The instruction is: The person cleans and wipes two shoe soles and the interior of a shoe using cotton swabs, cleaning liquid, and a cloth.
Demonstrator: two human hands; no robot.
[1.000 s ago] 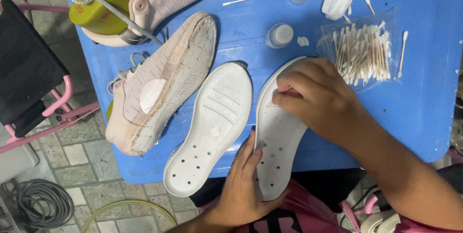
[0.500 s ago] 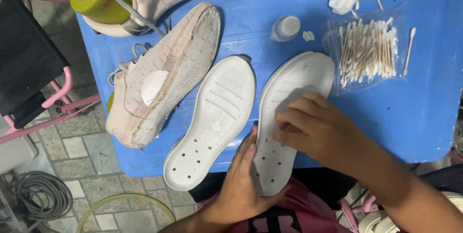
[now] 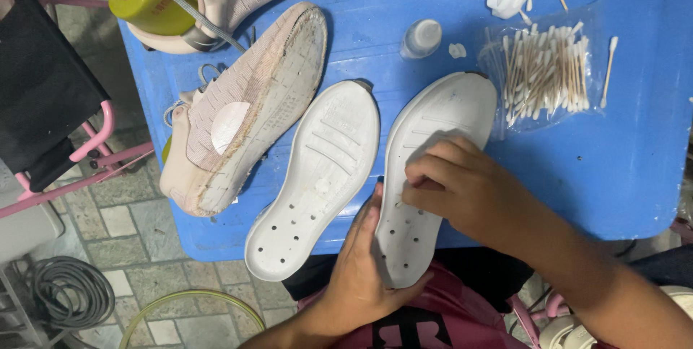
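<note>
Around the work, a blue table [image 3: 635,176] carries a bag of cotton swabs [image 3: 545,75] at 2 o'clock, one small bottle [image 3: 421,37] at 12, and one pink shoe [image 3: 245,114] lying sole-up at 10 o'clock. Two white soles lie side by side. The right-hand sole [image 3: 440,125] overhangs the table's near edge; the left hand [image 3: 361,277] cups its heel end from below, fingers loosely curled along its edge. The right hand [image 3: 462,190] presses curled fingertips onto its middle. The other sole [image 3: 317,176] lies untouched at 9 o'clock.
</note>
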